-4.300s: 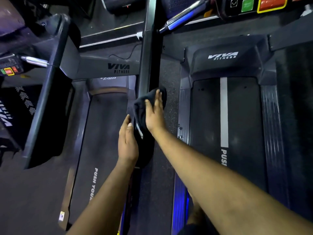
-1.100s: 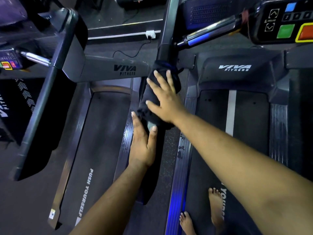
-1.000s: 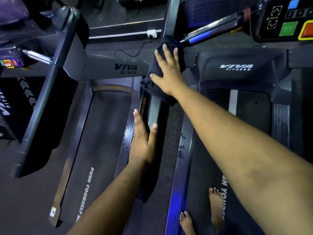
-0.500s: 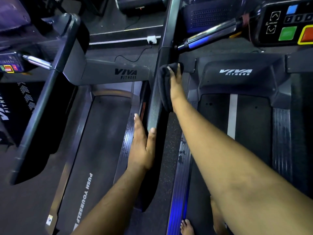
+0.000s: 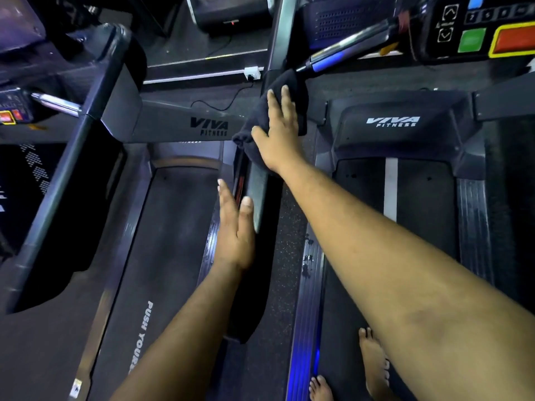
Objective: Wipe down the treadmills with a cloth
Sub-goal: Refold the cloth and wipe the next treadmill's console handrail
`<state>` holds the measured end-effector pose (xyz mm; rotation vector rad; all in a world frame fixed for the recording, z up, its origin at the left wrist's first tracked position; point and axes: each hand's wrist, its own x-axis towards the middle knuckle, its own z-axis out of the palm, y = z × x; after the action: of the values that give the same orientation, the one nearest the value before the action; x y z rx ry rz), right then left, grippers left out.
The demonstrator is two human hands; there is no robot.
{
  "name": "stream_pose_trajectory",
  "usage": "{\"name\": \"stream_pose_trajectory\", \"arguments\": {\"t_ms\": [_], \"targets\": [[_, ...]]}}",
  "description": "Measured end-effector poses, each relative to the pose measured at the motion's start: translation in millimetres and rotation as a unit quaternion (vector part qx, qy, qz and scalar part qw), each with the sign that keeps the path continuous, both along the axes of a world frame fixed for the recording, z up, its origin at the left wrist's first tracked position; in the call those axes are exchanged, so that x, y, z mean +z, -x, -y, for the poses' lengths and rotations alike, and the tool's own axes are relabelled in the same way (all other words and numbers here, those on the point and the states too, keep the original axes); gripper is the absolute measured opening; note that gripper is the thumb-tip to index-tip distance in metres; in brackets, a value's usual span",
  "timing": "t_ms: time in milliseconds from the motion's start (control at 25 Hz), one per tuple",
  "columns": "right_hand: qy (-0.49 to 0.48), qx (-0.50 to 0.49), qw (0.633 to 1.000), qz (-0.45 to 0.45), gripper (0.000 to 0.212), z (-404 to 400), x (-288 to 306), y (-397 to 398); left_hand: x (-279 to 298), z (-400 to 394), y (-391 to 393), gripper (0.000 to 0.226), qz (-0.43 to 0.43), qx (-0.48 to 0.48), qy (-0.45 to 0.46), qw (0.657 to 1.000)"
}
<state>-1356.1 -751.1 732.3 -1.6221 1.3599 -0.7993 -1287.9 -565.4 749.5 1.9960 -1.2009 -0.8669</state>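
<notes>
A dark cloth (image 5: 298,91) is wrapped over the grey upright post (image 5: 256,192) that rises between two treadmills. My right hand (image 5: 279,131) lies flat on the cloth, fingers pointing up, pressing it against the post near the chrome handlebar (image 5: 344,53). Lower down, my left hand (image 5: 234,227) rests flat along the left side of the same post, fingers straight, holding nothing. The left treadmill's belt (image 5: 162,241) and the right treadmill's belt (image 5: 411,215) run either side.
The right treadmill's console (image 5: 486,27) with green and red buttons hangs at top right. Another upright and console (image 5: 58,175) stand at left. A wall socket and cable (image 5: 251,73) sit behind the post. My bare feet (image 5: 372,360) stand on the right treadmill.
My right hand has turned from edge-on to flat on the cloth and pushed it a little higher up the post. My left hand stays on the post's lower part.
</notes>
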Motion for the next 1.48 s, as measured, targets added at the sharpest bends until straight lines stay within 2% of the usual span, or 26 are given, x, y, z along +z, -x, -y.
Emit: {"name": "stream_pose_trajectory", "arguments": {"t_ms": [120, 240, 320, 520, 640, 720, 760, 840, 960, 1040, 1120, 1200, 1320, 1400, 1480], "targets": [[0.025, 0.007, 0.998, 0.054, 0.076, -65.6, -14.7, 4.5, -3.1, -3.4, -4.7, 0.073, -0.036, 0.040, 0.035, 0.998], [-0.019, -0.008, 0.994, 0.112, 0.077, -130.3, -21.3, 5.9, -5.6, -18.5, -11.4, 0.080, -0.096, 0.132, 0.053, 0.985], [-0.038, -0.006, 0.993, 0.110, 0.076, -172.3, -22.5, 7.5, -2.0, -41.5, -10.9, 0.081, -0.111, 0.155, 0.050, 0.980], [-0.035, 0.032, 0.997, 0.057, 0.073, -292.9, -15.2, 15.8, 20.7, -148.5, 10.8, 0.065, -0.048, 0.067, -0.011, 0.997], [-0.042, 0.071, 0.997, 0.011, 0.068, -340.2, -6.0, 26.2, 27.7, -197.9, 12.6, 0.076, -0.019, 0.041, -0.079, 0.996], [-0.060, 0.075, 0.994, 0.051, 0.061, -363.5, 6.3, 38.8, 33.0, -220.6, 16.2, 0.079, -0.005, 0.017, -0.128, 0.992], [-0.068, 0.062, 0.993, 0.077, 0.060, -375.2, 14.2, 46.2, 38.3, -231.6, 21.9, 0.079, -0.029, 0.006, -0.127, 0.991], [-0.071, 0.017, 0.991, 0.112, 0.059, -397.5, 30.4, 61.1, 48.8, -249.8, 34.1, 0.079, -0.137, -0.008, -0.062, 0.989], [-0.081, -0.013, 0.991, 0.110, 0.056, -414.6, 57.5, 90.2, 65.8, -258.9, 51.5, 0.061, -0.264, -0.015, -0.014, 0.964], [-0.081, -0.034, 0.990, 0.106, 0.053, -418.0, 69.4, 116.3, 76.8, -256.5, 60.7, 0.041, -0.299, -0.033, 0.004, 0.954], [-0.069, -0.079, 0.991, 0.079, 0.049, -412.5, 77.3, 147.2, 85.9, -244.5, 72.8, 0.031, -0.252, -0.071, 0.023, 0.965], [-0.059, -0.107, 0.993, -0.001, 0.051, -403.9, 84.0, 181.5, 97.8, -227.5, 91.8, 0.026, -0.179, -0.128, 0.041, 0.975], [-0.021, -0.046, 0.993, -0.103, 0.061, -383.3, 91.8, 229.1, 112.3, -187.6, 123.9, 0.027, -0.098, -0.219, 0.063, 0.969], [0.007, -0.018, 0.993, -0.120, 0.061, -359.2, 91.1, 261.2, 121.4, -152.6, 150.9, 0.025, -0.097, -0.278, 0.072, 0.953], [0.043, -0.043, 0.995, -0.085, 0.055, -330.3, 91.8, 292.7, 129.5, -115.5, 180.3, 0.026, -0.137, -0.304, 0.068, 0.940]]}}
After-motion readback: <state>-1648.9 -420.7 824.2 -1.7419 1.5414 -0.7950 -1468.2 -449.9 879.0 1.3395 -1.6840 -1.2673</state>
